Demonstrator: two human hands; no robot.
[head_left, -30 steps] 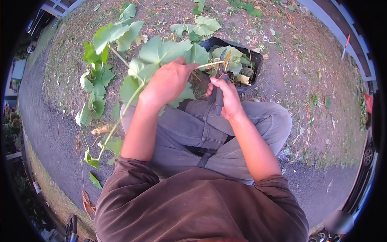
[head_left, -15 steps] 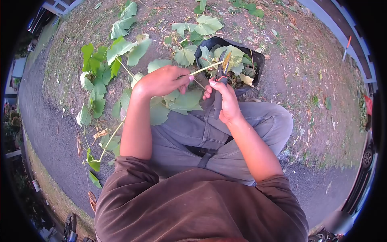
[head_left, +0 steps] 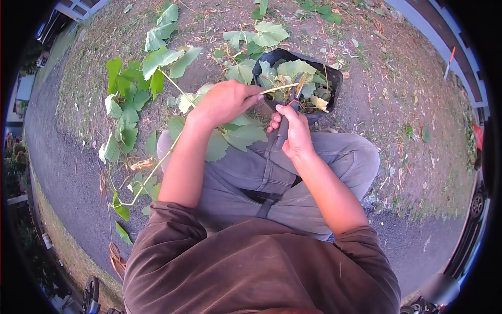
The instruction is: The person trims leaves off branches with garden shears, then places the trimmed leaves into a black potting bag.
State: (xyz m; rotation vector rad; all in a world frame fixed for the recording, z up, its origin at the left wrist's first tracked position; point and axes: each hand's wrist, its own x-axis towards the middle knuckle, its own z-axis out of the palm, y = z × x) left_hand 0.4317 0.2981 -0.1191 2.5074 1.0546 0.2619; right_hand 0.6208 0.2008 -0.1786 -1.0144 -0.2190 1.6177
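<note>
My left hand (head_left: 226, 102) is closed around a leafy vine (head_left: 168, 153), whose pale cut stem juts right from my fingers over the black bag (head_left: 337, 86). In my right hand (head_left: 296, 132) is a pair of pruning shears (head_left: 284, 128), blades pointing up over the bag. The stem's tip meets the blades; whether they are closed on it I cannot make out. Broad green leaves (head_left: 246, 137) of the vine hang below my left hand, partly over my leg. Inside the bag lie cut leaves (head_left: 295, 68) and stem pieces.
More vine leaves (head_left: 127, 78) spread over the ground at the left, and others (head_left: 269, 34) lie beyond the bag. My crossed legs (head_left: 340, 154) are just below the bag. An orange-and-white stick (head_left: 450, 63) stands at the far right by a wall.
My left hand has moved slightly right, carrying the vine, so its stem reaches further over the bag. The shears have shifted a little right and tilted that way.
</note>
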